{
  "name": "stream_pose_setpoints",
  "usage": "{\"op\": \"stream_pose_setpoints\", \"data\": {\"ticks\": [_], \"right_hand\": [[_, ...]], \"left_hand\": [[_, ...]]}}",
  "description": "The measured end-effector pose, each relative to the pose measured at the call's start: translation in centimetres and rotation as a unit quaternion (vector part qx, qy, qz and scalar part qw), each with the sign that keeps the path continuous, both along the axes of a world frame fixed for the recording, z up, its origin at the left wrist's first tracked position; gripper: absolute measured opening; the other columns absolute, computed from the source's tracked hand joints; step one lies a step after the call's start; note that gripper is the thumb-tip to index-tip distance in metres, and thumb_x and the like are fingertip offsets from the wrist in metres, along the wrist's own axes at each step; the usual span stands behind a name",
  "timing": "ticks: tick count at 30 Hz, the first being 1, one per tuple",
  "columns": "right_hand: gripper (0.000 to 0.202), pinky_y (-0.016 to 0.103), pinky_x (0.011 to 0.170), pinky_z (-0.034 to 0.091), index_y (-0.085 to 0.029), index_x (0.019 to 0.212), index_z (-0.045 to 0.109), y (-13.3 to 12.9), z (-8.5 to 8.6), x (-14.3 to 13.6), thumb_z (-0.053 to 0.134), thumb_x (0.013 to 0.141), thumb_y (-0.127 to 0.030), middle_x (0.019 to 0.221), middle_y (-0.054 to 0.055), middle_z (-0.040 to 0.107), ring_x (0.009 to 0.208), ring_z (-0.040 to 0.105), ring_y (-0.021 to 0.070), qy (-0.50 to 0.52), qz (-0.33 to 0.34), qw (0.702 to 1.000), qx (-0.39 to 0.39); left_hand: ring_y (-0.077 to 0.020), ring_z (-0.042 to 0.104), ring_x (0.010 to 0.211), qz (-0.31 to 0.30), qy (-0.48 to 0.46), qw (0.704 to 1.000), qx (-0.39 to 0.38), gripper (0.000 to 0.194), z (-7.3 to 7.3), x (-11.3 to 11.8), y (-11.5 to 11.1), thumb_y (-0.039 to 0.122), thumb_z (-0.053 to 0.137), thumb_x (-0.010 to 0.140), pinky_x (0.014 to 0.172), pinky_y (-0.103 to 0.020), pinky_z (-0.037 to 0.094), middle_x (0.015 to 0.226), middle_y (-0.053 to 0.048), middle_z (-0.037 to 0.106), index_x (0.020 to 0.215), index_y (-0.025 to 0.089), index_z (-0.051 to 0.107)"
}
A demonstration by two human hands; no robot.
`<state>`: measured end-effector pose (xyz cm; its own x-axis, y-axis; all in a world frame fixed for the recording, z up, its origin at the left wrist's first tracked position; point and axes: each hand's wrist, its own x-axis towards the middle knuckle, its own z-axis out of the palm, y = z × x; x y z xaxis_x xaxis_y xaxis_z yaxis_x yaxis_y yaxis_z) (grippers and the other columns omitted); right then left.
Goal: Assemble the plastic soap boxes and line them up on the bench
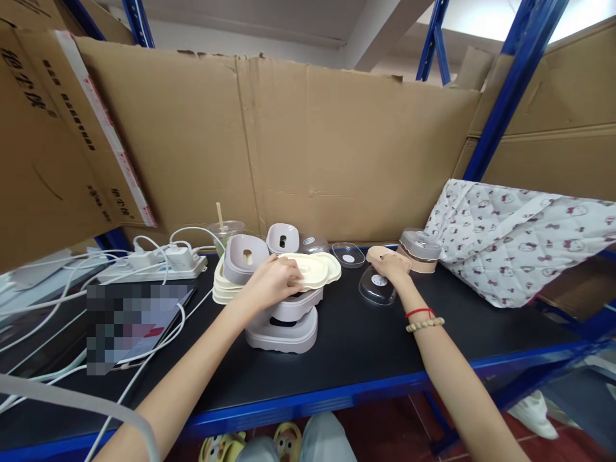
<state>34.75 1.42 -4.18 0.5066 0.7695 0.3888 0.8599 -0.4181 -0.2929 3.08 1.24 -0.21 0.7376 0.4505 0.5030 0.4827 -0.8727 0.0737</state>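
Observation:
My left hand (272, 281), fingers curled, grips a flat cream plastic piece (315, 273) above some grey plastic shells (282, 333) with oval openings. Under and left of it, several cream pieces (225, 292) are stacked, with an upright grey shell (240, 256) on top. My right hand (392, 266) is closed on the edge of a peach plastic piece (378, 254); its fingertips are partly hidden. Just below that lies a clear plastic cover (378, 292) with a round white sticker. Another clear cover (347, 255) rests between my hands, further back.
A power strip (154, 269), white cables and a tablet (144, 327) occupy the left side. Behind the shells stands a drink cup (226, 230) with a straw. A covered peach container (418, 251) and a patterned quilted bag (520, 237) sit right. Cardboard (327, 154) walls the back.

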Motion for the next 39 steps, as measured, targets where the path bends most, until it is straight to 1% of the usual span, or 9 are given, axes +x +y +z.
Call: {"op": "stream_pose_setpoints", "data": {"ticks": [6, 13, 17, 20, 24, 30, 33, 36, 39], "right_hand": [[0.028, 0.047, 0.088, 0.04, -0.019, 0.088, 0.073, -0.9, 1.6, -1.4, 0.065, 0.068, -0.036, 0.105, 0.016, 0.069, 0.107, 0.059, 0.0356, 0.037, -0.037, 0.998, -0.043], [0.029, 0.045, 0.088, 0.037, -0.02, 0.095, 0.07, -1.8, 2.6, -2.0, 0.063, 0.072, -0.036, 0.097, 0.013, 0.07, 0.101, 0.06, 0.032, 0.05, -0.031, 0.998, -0.017], [0.028, 0.05, 0.091, 0.034, -0.019, 0.095, 0.066, -1.7, 3.3, -2.7, 0.063, 0.07, -0.031, 0.09, 0.011, 0.068, 0.097, 0.058, 0.0314, 0.011, 0.016, 0.989, 0.144], [0.027, 0.055, 0.094, 0.031, -0.021, 0.093, 0.064, -1.5, 3.7, -4.0, 0.063, 0.066, -0.022, 0.08, 0.006, 0.066, 0.091, 0.056, 0.0291, -0.026, 0.096, 0.951, 0.291], [0.033, 0.053, 0.097, 0.032, -0.025, 0.095, 0.064, -1.4, 3.5, -6.4, 0.051, 0.068, -0.011, 0.085, 0.003, 0.064, 0.09, 0.056, 0.0251, -0.07, 0.228, 0.901, 0.363], [0.031, 0.044, 0.088, 0.042, -0.023, 0.079, 0.067, -1.5, 2.4, -9.5, 0.047, 0.066, -0.003, 0.09, 0.007, 0.066, 0.094, 0.056, 0.025, -0.115, 0.385, 0.867, 0.296], [0.033, 0.042, 0.09, 0.04, -0.025, 0.089, 0.07, -1.8, 2.1, -10.8, 0.053, 0.069, -0.005, 0.092, 0.006, 0.068, 0.096, 0.058, 0.0244, -0.139, 0.434, 0.863, 0.217], [0.03, 0.04, 0.087, 0.041, -0.026, 0.1, 0.069, -2.5, 2.2, -11.8, 0.067, 0.071, -0.021, 0.095, 0.006, 0.069, 0.097, 0.059, 0.025, -0.134, 0.458, 0.864, 0.159], [0.056, 0.04, 0.082, 0.044, -0.021, 0.106, 0.064, -3.0, 2.7, -12.0, 0.08, 0.057, -0.044, 0.101, 0.01, 0.068, 0.096, 0.059, 0.028, -0.08, 0.454, 0.879, 0.122]], "left_hand": [[-0.0198, 0.062, 0.074, -0.003, -0.037, 0.998, 0.058, 0.02, 0.3, 0.2, -0.3, 0.032, 0.053, 0.082, 0.067, -0.031, 0.041, 0.074, -0.004, 0.069, 0.07, 0.022, 0.065], [-0.0181, 0.06, 0.076, -0.024, -0.09, 0.987, 0.132, 0.025, 0.7, 0.3, -1.0, 0.026, 0.042, 0.091, 0.069, -0.029, 0.042, 0.081, -0.006, 0.069, 0.081, 0.022, 0.065], [-0.0186, 0.061, 0.088, -0.026, -0.098, 0.985, 0.141, 0.029, 0.9, 0.3, -1.6, 0.017, 0.037, 0.09, 0.074, -0.03, 0.044, 0.089, -0.007, 0.068, 0.086, 0.022, 0.065], [-0.0196, 0.061, 0.095, -0.024, -0.12, 0.985, 0.12, 0.034, 1.0, 0.2, -1.7, 0.014, 0.034, 0.09, 0.08, -0.033, 0.046, 0.094, -0.008, 0.069, 0.089, 0.024, 0.066], [-0.0229, 0.06, 0.102, -0.026, -0.16, 0.985, 0.06, 0.029, 0.8, 0.2, -1.7, 0.022, 0.039, 0.09, 0.086, -0.038, 0.046, 0.096, -0.009, 0.069, 0.089, 0.025, 0.068], [-0.0223, 0.06, 0.103, 0.004, -0.227, 0.972, 0.065, 0.03, 0.8, 0.2, -1.7, 0.027, 0.039, 0.091, 0.089, -0.038, 0.047, 0.091, -0.008, 0.069, 0.085, 0.027, 0.069], [-0.022, 0.062, 0.096, 0.05, -0.281, 0.952, 0.11, 0.027, 1.0, 0.0, -1.5, 0.03, 0.043, 0.09, 0.081, -0.036, 0.049, 0.088, -0.007, 0.068, 0.082, 0.027, 0.068], [-0.0206, 0.062, 0.088, 0.078, -0.293, 0.942, 0.145, 0.025, 1.1, -0.1, -1.3, 0.031, 0.045, 0.09, 0.074, -0.033, 0.048, 0.088, -0.007, 0.068, 0.081, 0.026, 0.068], [-0.0197, 0.062, 0.087, 0.076, -0.269, 0.948, 0.154, 0.026, 1.1, 0.0, -1.2, 0.029, 0.043, 0.091, 0.072, -0.031, 0.046, 0.089, -0.007, 0.068, 0.083, 0.025, 0.068]]}}
